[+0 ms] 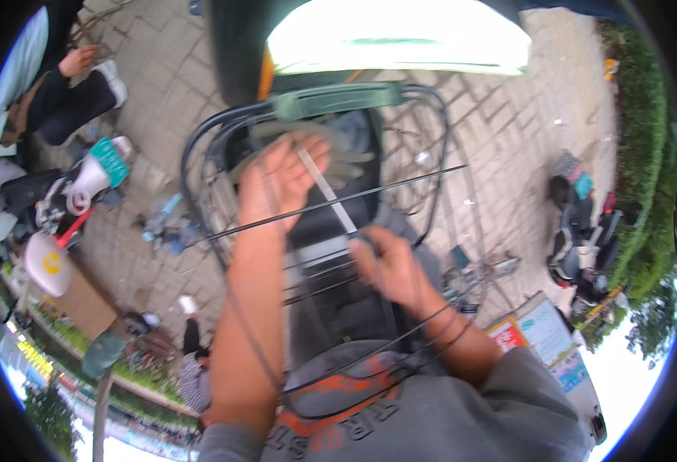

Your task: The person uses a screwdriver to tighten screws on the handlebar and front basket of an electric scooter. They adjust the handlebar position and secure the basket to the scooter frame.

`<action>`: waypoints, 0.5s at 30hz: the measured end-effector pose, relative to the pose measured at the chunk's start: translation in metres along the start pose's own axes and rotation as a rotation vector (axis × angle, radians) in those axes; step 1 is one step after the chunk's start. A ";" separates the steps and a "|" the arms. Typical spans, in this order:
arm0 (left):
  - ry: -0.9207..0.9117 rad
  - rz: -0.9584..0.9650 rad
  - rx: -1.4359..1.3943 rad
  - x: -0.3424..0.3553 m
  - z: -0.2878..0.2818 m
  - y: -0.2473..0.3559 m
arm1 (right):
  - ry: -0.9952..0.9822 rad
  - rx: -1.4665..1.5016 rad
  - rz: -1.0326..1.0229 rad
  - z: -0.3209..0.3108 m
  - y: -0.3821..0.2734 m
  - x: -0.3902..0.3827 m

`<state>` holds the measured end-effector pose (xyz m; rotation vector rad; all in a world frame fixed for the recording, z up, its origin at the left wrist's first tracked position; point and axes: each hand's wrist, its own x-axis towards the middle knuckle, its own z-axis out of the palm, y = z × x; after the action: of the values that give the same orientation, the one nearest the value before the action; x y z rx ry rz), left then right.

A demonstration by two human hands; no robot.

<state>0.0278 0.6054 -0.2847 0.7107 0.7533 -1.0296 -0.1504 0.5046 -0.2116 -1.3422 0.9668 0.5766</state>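
Observation:
My right hand [388,262] is closed round the dark end of a long tool with a flat silver shaft [329,192]. Its shaft slants up and left, and the far tip reaches the fingers of my left hand [288,173]. That hand is blurred, with its fingers stretched out over a dark, open-topped holder [357,204]. Greyish gloves or cloth [346,154] seem to lie inside it. A thin black rod or cable [400,185] crosses in front of the shaft, and thin dark cables loop past both forearms.
A dark tubular frame [192,158] with a green padded bar [338,98] surrounds the holder. Beyond it is a bright white panel [400,38]. Brick paving [508,138] lies around. At left sits a person [76,92] near parked scooters [69,189]; more scooters [573,231] stand at right.

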 end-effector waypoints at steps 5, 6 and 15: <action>0.040 0.058 0.157 -0.004 0.003 0.004 | 0.030 -0.086 -0.053 -0.001 -0.002 0.001; 0.044 0.055 0.164 -0.003 0.005 0.004 | 0.024 -0.126 -0.069 -0.004 -0.001 0.003; 0.035 0.020 0.151 -0.004 0.010 0.008 | -0.275 0.567 0.154 -0.015 -0.009 0.001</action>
<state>0.0364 0.6021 -0.2750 0.8658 0.7025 -1.0660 -0.1463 0.4883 -0.2073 -0.6693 0.9205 0.5334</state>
